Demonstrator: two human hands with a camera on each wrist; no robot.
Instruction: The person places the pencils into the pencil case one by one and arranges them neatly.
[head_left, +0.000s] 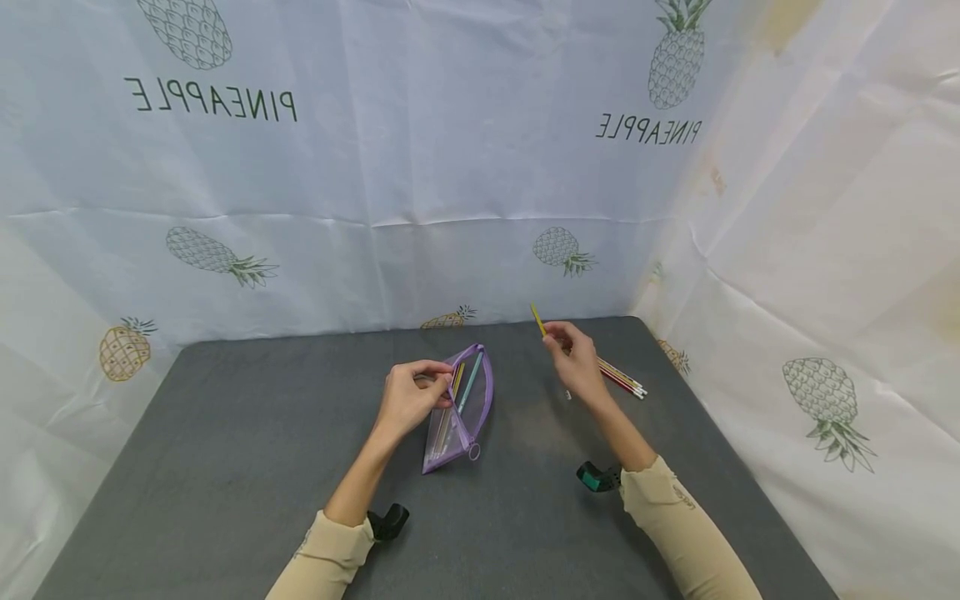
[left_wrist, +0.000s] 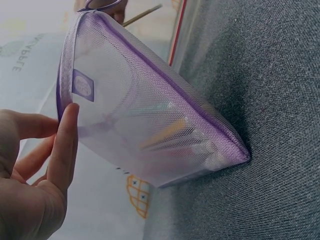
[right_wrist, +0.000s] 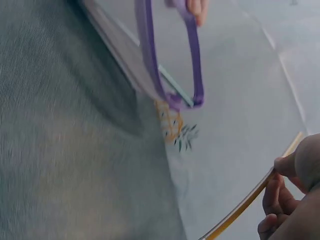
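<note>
A purple-edged mesh pencil case [head_left: 491,392] stands open at the middle of the table. My left hand [head_left: 408,398] pinches the left edge of its opening between thumb and fingers, as the left wrist view shows on the case's pale mesh side [left_wrist: 105,120]. Inside lie a teal pencil [head_left: 470,382] and several others, seen through the mesh. To the right of the case, my right hand [head_left: 576,362] holds a yellow pencil [head_left: 537,318] in its fingertips, raised and slanting. In the right wrist view, the same pencil [right_wrist: 235,212] runs past the thumb.
Several red and yellow pencils with white ends [head_left: 622,379] lie on the table just right of my right hand. A ring pull [head_left: 474,452] hangs at the case's near end. The dark grey table [head_left: 262,450] meets a pineapple-print curtain [head_left: 450,167] behind.
</note>
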